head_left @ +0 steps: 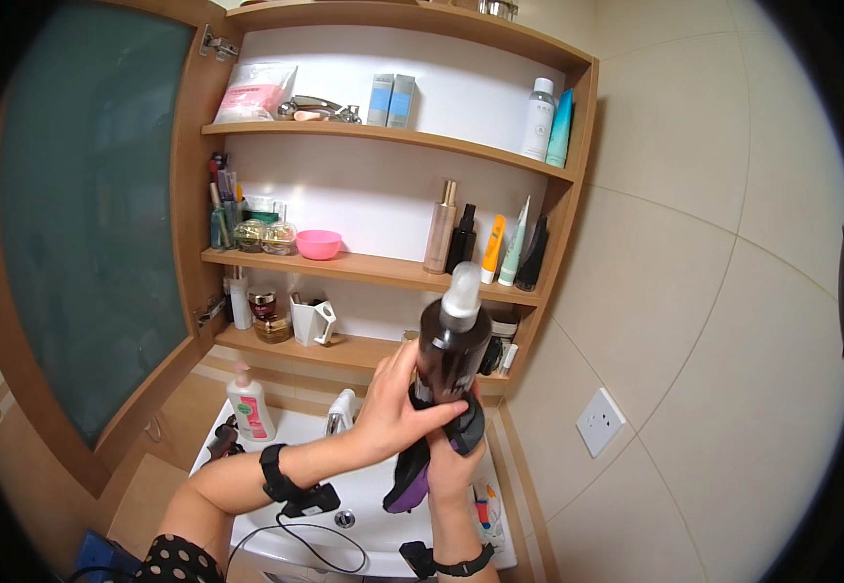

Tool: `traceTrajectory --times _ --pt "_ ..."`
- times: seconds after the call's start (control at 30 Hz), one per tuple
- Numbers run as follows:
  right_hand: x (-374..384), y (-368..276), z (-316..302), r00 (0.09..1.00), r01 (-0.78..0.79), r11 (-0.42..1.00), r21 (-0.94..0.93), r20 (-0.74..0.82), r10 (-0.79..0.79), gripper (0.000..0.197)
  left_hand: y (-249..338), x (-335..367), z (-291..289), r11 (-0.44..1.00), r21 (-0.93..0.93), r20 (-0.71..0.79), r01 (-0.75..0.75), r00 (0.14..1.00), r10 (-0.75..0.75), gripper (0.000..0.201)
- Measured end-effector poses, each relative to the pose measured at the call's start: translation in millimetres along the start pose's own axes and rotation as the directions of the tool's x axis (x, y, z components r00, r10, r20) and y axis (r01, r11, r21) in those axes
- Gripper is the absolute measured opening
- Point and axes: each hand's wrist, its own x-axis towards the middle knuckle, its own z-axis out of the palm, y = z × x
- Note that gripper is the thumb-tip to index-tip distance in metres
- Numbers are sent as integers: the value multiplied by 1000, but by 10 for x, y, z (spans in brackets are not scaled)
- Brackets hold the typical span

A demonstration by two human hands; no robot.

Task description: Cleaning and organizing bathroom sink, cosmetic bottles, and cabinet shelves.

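Observation:
My left hand point(393, 408) reaches across the sink and is closed round the lower part of a dark, see-through spray bottle point(451, 352) with a clear cap. The bottle stands nearly upright in front of the lower shelves. Just below, my right hand point(453, 468) is closed on a black and purple thing point(408, 483) that looks soft, like cloth. It lies against the bottle's base, and its exact kind is unclear. Parts of both hands' fingers are hidden behind these things. Each wrist wears a black band.
An open wooden cabinet point(393, 262) holds bottles, tubes, jars and a pink bowl point(319, 245). Its glass door point(92, 214) swings out left. Below, a pump bottle point(250, 408) and a tap point(341, 412) stand at the white sink point(296, 544). A socket point(600, 422) is on the right wall.

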Motion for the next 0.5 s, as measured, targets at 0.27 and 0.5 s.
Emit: traceTrajectory --times 0.27,0.5 --pt "118 -215 -606 1000 -25 992 -125 -8 24 72 72 1651 -157 970 -212 -55 -118 993 108 57" --pt "-120 -186 -1083 978 -207 964 -168 -33 204 66 251 3322 -142 972 -224 28 -72 996 80 74"
